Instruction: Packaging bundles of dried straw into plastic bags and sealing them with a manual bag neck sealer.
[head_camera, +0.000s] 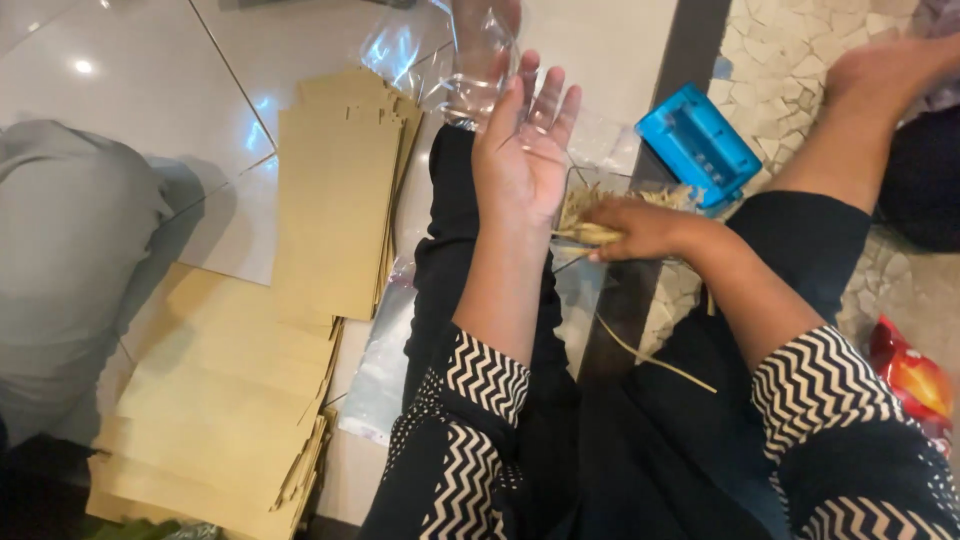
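- Two stacks of flat tan paper bags lie on the pale tiled floor (120, 60) to the person's left: the nearer stack (235, 400) fans out by the left knee, and the farther stack (340, 190) sits above it, overlapping its top edge.
- Grey cloth (65, 260) bunches at the left edge of the view, just beside the nearer stack.
- Clear plastic sheeting (440, 60) spreads under and beyond the farther stack, running down along the person's black trouser leg (445, 270).
- One blue plastic hole punch (697, 145) rests on the floor near the right hand, where the smooth tiles meet a strip of stone mosaic (790, 60).
- Another person's bare foot (880, 75) rests on the mosaic at the upper right.
- Red snack packet (910, 375) lies at the right edge, beside the right sleeve.
- Left hand (520, 160) is raised, palm up, fingers straight and close together, holding nothing.
- Right hand (640, 228) is curled down, fingertips pinched on a bundle of straw-coloured strands (590, 215) that lies between the knees, just below the left wrist.
- Single loose strand (655, 360) trails across the right thigh.
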